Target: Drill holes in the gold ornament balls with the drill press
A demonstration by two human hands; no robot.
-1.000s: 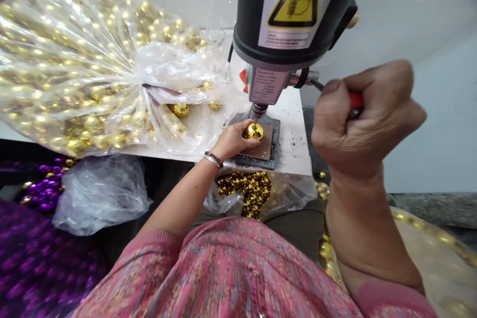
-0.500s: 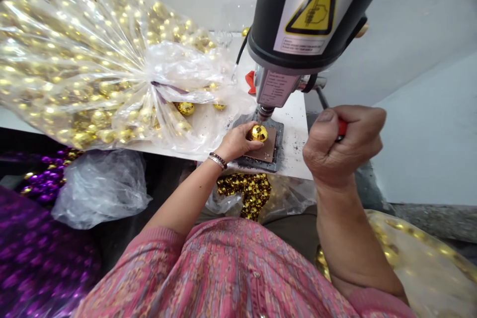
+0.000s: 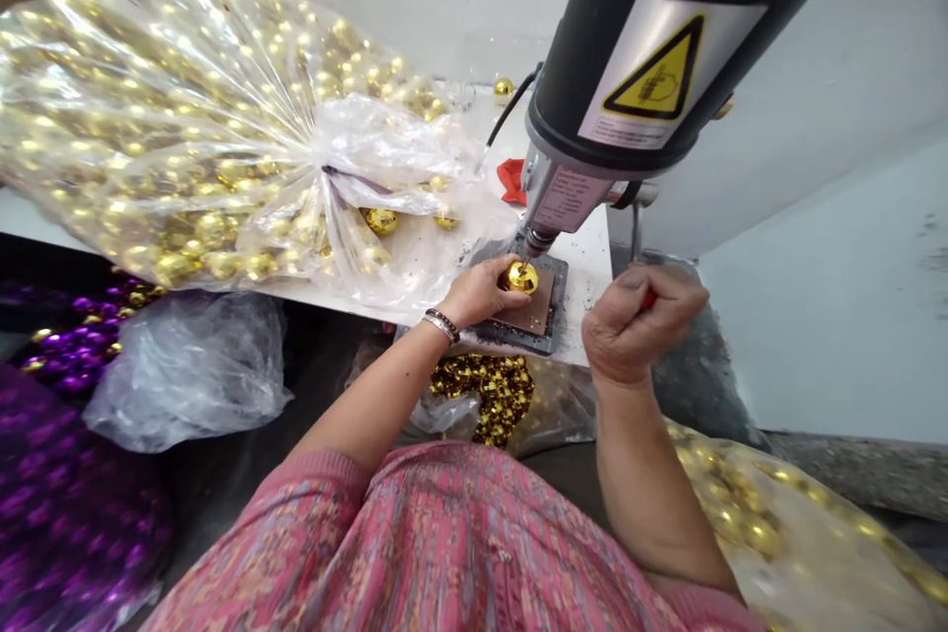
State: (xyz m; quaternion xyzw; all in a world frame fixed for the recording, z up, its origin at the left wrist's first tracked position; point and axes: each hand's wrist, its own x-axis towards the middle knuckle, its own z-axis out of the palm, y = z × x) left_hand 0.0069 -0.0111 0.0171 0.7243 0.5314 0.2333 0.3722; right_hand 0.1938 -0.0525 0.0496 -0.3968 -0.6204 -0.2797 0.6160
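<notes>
Two bracelets [image 3: 442,325] accompany a patterned pink top [image 3: 436,543].

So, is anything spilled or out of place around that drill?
Yes: dark specks, perhaps shavings, litter the white tabletop beside the gray base plate. A loose gold ball also sits by the wall, outside the big clear bag.

our white surface [image 3: 592,249], a clear bag [image 3: 170,143] of gold balls sprawled over its left part, a loose ball [image 3: 382,221] beside the bag's neck, another ball [image 3: 504,87] near the back, a red item [image 3: 512,182], our drill base [image 3: 560,294], dark crumbs [image 3: 579,304] around it
</notes>
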